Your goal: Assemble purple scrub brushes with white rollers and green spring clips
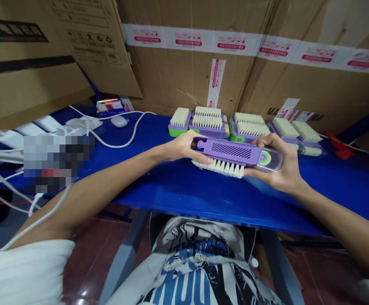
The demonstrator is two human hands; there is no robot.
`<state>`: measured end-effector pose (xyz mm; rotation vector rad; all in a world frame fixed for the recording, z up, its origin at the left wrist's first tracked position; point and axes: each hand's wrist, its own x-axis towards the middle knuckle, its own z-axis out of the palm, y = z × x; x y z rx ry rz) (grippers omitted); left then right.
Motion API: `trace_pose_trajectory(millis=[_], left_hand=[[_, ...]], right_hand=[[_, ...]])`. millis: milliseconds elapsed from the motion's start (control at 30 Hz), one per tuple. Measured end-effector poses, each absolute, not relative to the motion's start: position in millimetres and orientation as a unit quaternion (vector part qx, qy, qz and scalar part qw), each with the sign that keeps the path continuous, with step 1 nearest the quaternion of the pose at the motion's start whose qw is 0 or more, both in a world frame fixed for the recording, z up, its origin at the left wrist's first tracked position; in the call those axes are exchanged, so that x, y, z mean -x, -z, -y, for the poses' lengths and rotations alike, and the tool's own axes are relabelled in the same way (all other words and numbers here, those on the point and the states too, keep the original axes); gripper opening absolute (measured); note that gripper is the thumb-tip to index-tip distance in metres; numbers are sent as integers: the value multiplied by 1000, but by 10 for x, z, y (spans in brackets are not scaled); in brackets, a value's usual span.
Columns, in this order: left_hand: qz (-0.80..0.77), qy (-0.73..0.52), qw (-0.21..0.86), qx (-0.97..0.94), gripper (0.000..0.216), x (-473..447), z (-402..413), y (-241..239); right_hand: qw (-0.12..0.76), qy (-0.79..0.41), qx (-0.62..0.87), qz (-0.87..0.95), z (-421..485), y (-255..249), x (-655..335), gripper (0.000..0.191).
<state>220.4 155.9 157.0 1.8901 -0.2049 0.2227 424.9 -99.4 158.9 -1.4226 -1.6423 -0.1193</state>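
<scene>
Both my hands hold one purple brush (232, 151) with white bristles facing down, just above the blue table (178, 190). My left hand (184, 146) is closed on its left end. My right hand (280, 167) is wrapped round its right end, which has a green disc and a clear cap. Behind it, several more brushes (208, 117) with purple and green bodies lie in a row, bristles up.
Large cardboard boxes (203, 63) stand close behind the table. At the left lie white cables (121, 142), a white mouse (119, 121), a small colourful box (110, 106) and a blurred patch. A red object (339, 146) lies at the right edge.
</scene>
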Motion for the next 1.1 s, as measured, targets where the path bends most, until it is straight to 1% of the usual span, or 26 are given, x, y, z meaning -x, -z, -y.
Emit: trace_pose_trajectory(millis=[67, 133, 233, 300, 333, 367, 433, 467, 533, 567, 600, 633, 700, 767, 833, 867, 900, 933, 1000, 1067, 1100], left_hand=[[85, -73, 616, -779, 49, -2214, -1573, -1544], [82, -65, 623, -775, 46, -2213, -1627, -1531], [64, -120, 613, -779, 49, -2193, -1757, -1552], [30, -176, 627, -758, 59, -2182, -1829, -1579], [8, -203, 640, -741, 65, -2183, -1850, -1588], [-13, -227, 654, -722, 70, -2189, -1859, -1593], [-36, -263, 673, -690, 74, -2211, -1843, -1582], [-37, -270, 679, -682, 74, -2225, -1821, -1569], [-31, -254, 683, -684, 73, -2245, -1751, -1533], [-33, -235, 683, -691, 73, -2249, -1704, -1514], [-36, -215, 681, -699, 71, -2250, -1647, -1497], [-39, -197, 679, -706, 70, -2249, -1582, -1481], [-31, -184, 680, -709, 67, -2247, -1427, -1457], [-11, -192, 687, -701, 64, -2250, -1265, -1436], [6, -201, 692, -693, 62, -2256, -1131, -1415], [11, -201, 689, -696, 59, -2257, -1083, -1403], [17, -200, 681, -704, 56, -2255, -1051, -1391], [25, -204, 664, -719, 53, -2252, -1033, -1379], [60, -244, 599, -761, 48, -2239, -1031, -1363], [124, -322, 495, -797, 52, -2223, -1053, -1366], [158, -362, 440, -807, 57, -2216, -1065, -1377]], right_hand=[[475, 39, 590, 652, 986, -1599, -4226, 64], [498, 28, 586, 639, 969, -1621, -4232, 67], [551, 16, 581, 599, 940, -1662, -4367, 67], [541, 4, 628, 559, 923, -1670, -4542, 69], [506, -1, 669, 545, 915, -1662, -4640, 73], [453, -3, 711, 537, 906, -1645, -4735, 78], [309, 16, 780, 544, 887, -1590, -4886, 87], [233, 32, 799, 554, 876, -1560, -4934, 87], [109, 63, 809, 574, 855, -1512, -4973, 76], [73, 71, 806, 583, 847, -1503, -4970, 71], [61, 72, 802, 590, 842, -1505, -4957, 68], [81, 70, 797, 594, 841, -1519, -4935, 67], [172, 68, 783, 594, 853, -1572, -4874, 70], [296, 45, 752, 587, 882, -1631, -4791, 79], [433, -37, 692, 576, 920, -1669, -4684, 83], [491, -83, 655, 568, 939, -1678, -4622, 77], [540, -112, 618, 560, 956, -1683, -4556, 67], [572, -115, 590, 558, 971, -1688, -4488, 56], [575, -46, 572, 583, 987, -1702, -4352, 39], [544, 29, 562, 622, 989, -1730, -4228, 34], [527, 46, 553, 644, 988, -1746, -4173, 32]])
